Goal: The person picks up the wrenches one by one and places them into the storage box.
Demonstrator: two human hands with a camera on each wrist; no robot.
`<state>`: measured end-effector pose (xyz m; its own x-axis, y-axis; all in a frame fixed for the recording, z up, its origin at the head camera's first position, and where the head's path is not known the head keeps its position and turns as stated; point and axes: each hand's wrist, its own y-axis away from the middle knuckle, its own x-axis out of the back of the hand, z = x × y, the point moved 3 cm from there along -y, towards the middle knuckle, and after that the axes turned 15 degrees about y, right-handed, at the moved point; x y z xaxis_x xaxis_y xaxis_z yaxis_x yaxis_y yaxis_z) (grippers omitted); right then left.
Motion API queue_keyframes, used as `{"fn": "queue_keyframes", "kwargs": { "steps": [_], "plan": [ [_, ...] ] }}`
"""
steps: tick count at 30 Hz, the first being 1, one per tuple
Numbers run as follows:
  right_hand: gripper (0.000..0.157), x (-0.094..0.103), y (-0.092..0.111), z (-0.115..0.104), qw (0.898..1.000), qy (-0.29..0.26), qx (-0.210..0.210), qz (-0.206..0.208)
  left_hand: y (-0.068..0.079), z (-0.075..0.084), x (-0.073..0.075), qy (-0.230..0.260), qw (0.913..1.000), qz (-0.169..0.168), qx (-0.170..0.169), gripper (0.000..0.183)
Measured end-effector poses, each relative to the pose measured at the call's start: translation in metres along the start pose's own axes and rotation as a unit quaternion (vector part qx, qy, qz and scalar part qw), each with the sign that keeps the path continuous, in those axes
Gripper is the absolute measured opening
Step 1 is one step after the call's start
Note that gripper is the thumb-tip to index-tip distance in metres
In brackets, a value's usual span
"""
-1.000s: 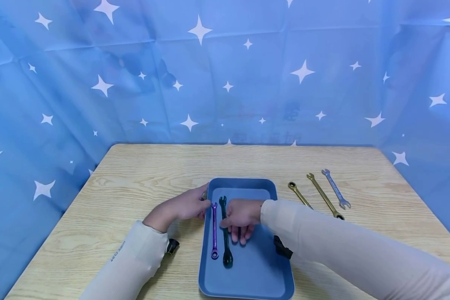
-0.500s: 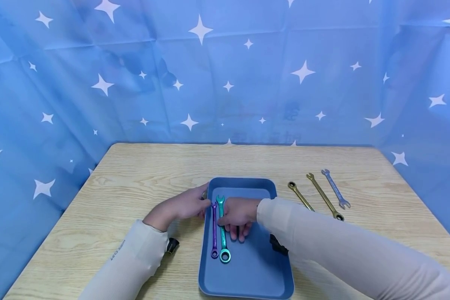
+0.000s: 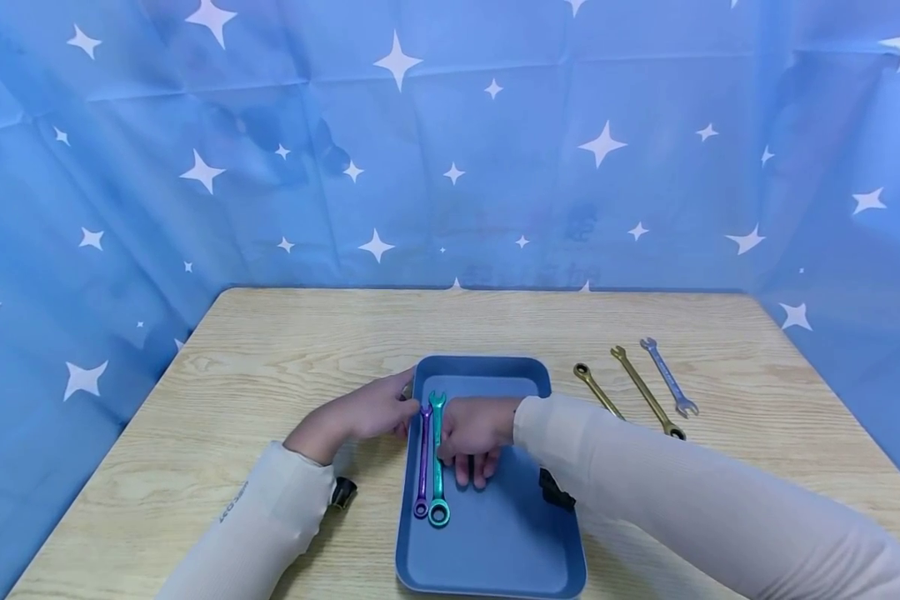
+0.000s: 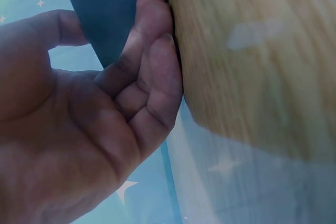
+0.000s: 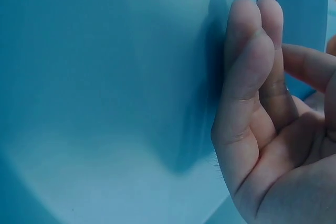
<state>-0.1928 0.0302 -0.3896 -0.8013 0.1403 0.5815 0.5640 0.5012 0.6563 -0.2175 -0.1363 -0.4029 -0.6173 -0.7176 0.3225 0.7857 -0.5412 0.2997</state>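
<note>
A blue tray [image 3: 510, 542] sits on the table. My left hand [image 3: 367, 408] grips its left edge near the far corner; in the left wrist view the tray wall [image 4: 107, 14] lies between thumb and bent fingers. Inside the tray, a purple combination wrench [image 3: 423, 471] and a green combination wrench [image 3: 438, 487] lie side by side near the left wall, open ends away from me. My right hand [image 3: 476, 427] holds the green wrench's shaft at its middle with the thumb side; the other fingers point down into the tray. The right wrist view hides most of this grip.
Right of the tray, two gold wrenches [image 3: 641, 387] [image 3: 596, 390] and a silver-blue wrench [image 3: 669, 379] lie slanted on the wooden table [image 3: 330, 333]. My right sleeve [image 3: 667, 475] covers part of the tray's right side. A blue star-patterned cloth [image 3: 495, 192] hangs behind the table.
The green wrench, dark and turned on edge a second ago, now lies flat. Its ring end has swung left towards the purple wrench, whose ring end has also shifted left. My left hand stays put.
</note>
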Motion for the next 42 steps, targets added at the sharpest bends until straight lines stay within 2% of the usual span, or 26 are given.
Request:
{"fn": "queue_keyframes", "kwargs": {
  "steps": [10, 14, 17, 22, 28, 35, 42],
  "plan": [
    [0.028, 0.005, 0.007, 0.002, 0.999, 0.029, 0.010, 0.016, 0.001, 0.000, 0.000, -0.004, 1.0000, 0.007, 0.002, 0.062],
    [0.029, 0.012, 0.016, 0.005, 0.998, 0.034, 0.024, 0.047, 0.001, 0.000, 0.000, -0.004, 1.0000, 0.008, 0.000, 0.062],
    [0.029, 0.019, 0.023, 0.008, 0.995, 0.027, 0.043, 0.092, 0.000, -0.001, 0.000, 0.000, 1.0000, 0.009, -0.003, 0.061],
    [0.026, 0.029, 0.038, 0.017, 0.984, 0.003, 0.070, 0.162, 0.000, -0.001, -0.001, 0.002, 0.9999, 0.011, 0.001, 0.063],
    [0.024, 0.040, 0.054, 0.027, 0.972, -0.041, 0.071, 0.220, 0.000, -0.002, -0.001, -0.001, 0.9999, 0.015, 0.008, 0.063],
    [0.020, 0.044, 0.073, 0.039, 0.950, -0.042, 0.072, 0.302, 0.001, -0.003, -0.003, -0.001, 1.0000, 0.006, 0.004, 0.064],
    [0.019, 0.046, 0.094, 0.049, 0.935, -0.059, 0.084, 0.339, 0.001, -0.003, -0.003, -0.007, 0.9999, 0.007, 0.004, 0.063]
  ]
}}
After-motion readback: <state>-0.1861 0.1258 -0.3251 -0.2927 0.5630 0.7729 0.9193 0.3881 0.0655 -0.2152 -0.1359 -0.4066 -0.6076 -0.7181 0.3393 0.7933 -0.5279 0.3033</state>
